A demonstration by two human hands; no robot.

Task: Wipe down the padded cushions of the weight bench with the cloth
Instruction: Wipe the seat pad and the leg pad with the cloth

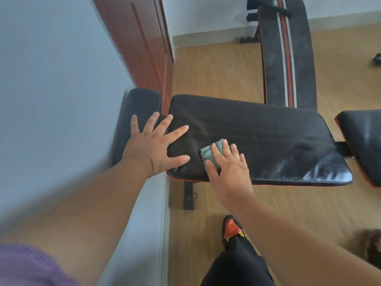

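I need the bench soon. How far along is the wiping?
Nothing looks finished. The right hand presses the green cloth onto the long black padded cushion; the left hand rests flat at its end. Pale smears remain at its right corner; the small black end pad and right-hand black cushion go untouched.

The black desk cushion (268, 137) stands on the wood floor (216, 69), with a green cloth (208, 152) lying on it.

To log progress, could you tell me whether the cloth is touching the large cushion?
Touching: the head view shows the right hand pressing the cloth flat onto the cushion.
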